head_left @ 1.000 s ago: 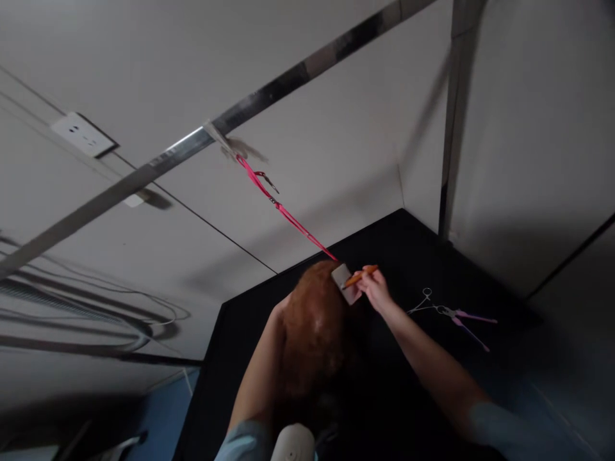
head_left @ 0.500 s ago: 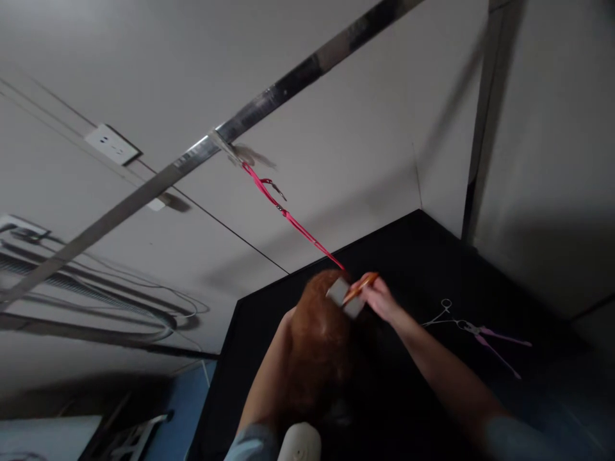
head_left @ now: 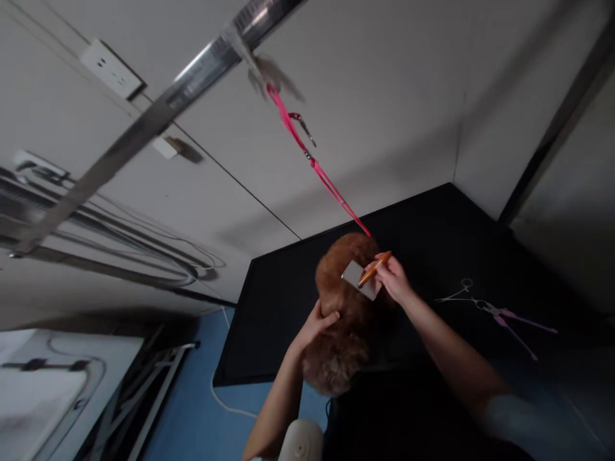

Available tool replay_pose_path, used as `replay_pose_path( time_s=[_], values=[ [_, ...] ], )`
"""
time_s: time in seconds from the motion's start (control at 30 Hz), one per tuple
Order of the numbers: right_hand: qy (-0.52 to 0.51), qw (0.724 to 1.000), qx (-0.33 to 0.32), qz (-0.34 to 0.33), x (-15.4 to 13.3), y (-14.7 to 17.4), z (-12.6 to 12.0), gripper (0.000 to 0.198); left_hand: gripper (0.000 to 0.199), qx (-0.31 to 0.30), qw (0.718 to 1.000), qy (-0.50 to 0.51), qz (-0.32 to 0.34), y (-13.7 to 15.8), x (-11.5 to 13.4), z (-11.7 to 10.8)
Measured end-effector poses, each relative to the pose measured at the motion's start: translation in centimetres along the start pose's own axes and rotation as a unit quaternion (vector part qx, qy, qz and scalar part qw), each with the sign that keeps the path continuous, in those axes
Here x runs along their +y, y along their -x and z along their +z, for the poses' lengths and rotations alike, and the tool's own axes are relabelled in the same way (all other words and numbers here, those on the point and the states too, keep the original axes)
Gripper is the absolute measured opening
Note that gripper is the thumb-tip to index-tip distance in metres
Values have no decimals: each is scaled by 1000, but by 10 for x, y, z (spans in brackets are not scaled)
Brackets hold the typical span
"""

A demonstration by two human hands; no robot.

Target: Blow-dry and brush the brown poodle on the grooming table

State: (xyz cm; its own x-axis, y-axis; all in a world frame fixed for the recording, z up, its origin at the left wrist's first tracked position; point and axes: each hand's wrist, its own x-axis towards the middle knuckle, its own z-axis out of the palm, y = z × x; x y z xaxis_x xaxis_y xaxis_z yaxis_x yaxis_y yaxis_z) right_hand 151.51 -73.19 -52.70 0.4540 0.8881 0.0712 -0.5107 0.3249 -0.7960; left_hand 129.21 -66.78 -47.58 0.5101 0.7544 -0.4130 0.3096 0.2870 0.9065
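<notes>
A brown, curly-coated dog (head_left: pixel 339 272) is on the black tabletop (head_left: pixel 269 301), attached near its far end to a pink leash (head_left: pixel 331 186). My left hand (head_left: pixel 318 325) grips the dog's side, its thumb showing on the fur and the other fingers mostly hidden. In my right hand (head_left: pixel 391 278) is a slicker brush (head_left: pixel 361 280) with an orange handle and a flat pale head. The brush head lies against the dog's coat; its bristle side is hidden. Dark shadow hides part of the dog's right side.
Silver forceps (head_left: pixel 456 296) and a plier-like tool with pink-purple handles (head_left: pixel 504 317) lie to the right. A metal bar (head_left: pixel 192 77) crosses above, holding the leash by a clamp (head_left: pixel 247 57). A rounded white object (head_left: pixel 302 440) is at the bottom edge.
The camera view has shifted, showing more of the blue floor and the dog's near end. My left hand, mostly hidden behind the dog before, now shows on its side. The brush stays at the coat.
</notes>
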Motion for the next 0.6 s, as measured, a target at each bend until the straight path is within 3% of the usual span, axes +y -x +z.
replay_pose_path(
  time_s=[0.03, 0.07, 0.13, 0.17, 0.3, 0.37, 0.43, 0.5, 0.57, 0.6],
  values=[
    [13, 1000, 10, -14, 0, 4, 1, 44, 79, -24, 1000, -6, -5, 12, -8, -2],
    [32, 999, -20, -11, 0, 8, 1, 42, 77, -39, 999, -23, -4, 23, -14, -3],
    [71, 990, -121, 31, 1, 17, 4, 39, 76, -28, 997, -72, 17, 39, -25, -4],
    [82, 986, -140, 49, 2, 22, 5, 40, 78, -10, 996, -88, 31, 44, -31, -4],
    [92, 996, -2, -14, 2, 38, 8, 42, 81, 26, 998, -40, 51, 49, -61, -5],
    [105, 993, -56, 9, 4, 50, 9, 39, 66, 16, 1000, -10, 14, 47, -81, -9],
    [117, 981, -134, 80, 6, 61, 8, 37, 58, 30, 999, 12, -26, 44, -102, -12],
    [122, 985, -85, 88, 9, 69, 4, 38, 53, 52, 996, 41, -53, 40, -118, -12],
    [130, 991, 23, 23, 9, 75, 0, 39, 46, 49, 993, 81, -74, 33, -126, -5],
    [136, 990, 38, -2, 9, 79, -1, 38, 43, 36, 991, 97, -81, 29, -128, 0]
  ],
)
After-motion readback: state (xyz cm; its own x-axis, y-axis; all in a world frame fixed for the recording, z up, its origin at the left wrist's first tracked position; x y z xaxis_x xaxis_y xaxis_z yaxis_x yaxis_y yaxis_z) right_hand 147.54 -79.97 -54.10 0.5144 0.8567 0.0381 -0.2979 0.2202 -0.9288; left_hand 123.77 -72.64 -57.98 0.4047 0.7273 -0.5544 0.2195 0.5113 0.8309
